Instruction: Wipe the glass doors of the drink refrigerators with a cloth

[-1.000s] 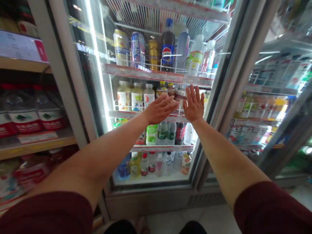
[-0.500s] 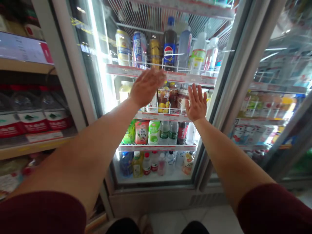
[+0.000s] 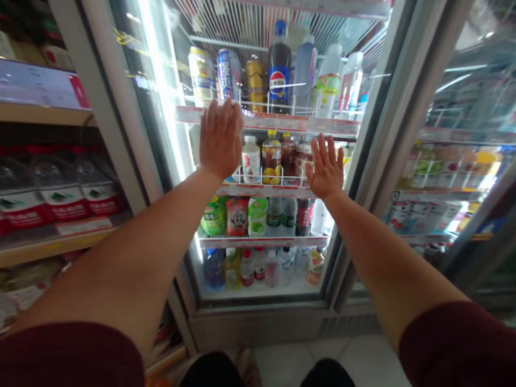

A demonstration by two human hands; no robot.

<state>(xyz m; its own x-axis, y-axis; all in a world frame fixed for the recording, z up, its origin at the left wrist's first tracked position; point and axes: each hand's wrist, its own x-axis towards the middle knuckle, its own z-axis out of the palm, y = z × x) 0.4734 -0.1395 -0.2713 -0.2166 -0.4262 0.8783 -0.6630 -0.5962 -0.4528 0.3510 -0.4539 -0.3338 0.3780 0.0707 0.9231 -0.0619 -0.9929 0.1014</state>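
Both my arms reach forward to a lit glass-fronted drinks fridge. My left hand is raised, back toward me, fingers stretched up, holding nothing; it covers part of the second visible shelf. My right hand is also raised with fingers spread and nothing in it, over the shelf's right end. I cannot tell whether either palm touches the glass. Between the hands show a white-capped bottle and a lemon tea bottle. Above them stand a blue-capped cola bottle and a gold can.
Lower fridge shelves hold drink pouches and small bottles. At left, a wooden-edged rack carries large red-labelled water bottles. Another fridge door is at right. Tiled floor lies below, with my knees at the bottom edge.
My left hand has swung left and turned upright, uncovering the white-capped bottle. My right hand has stayed nearly in place. The view has shifted slightly.
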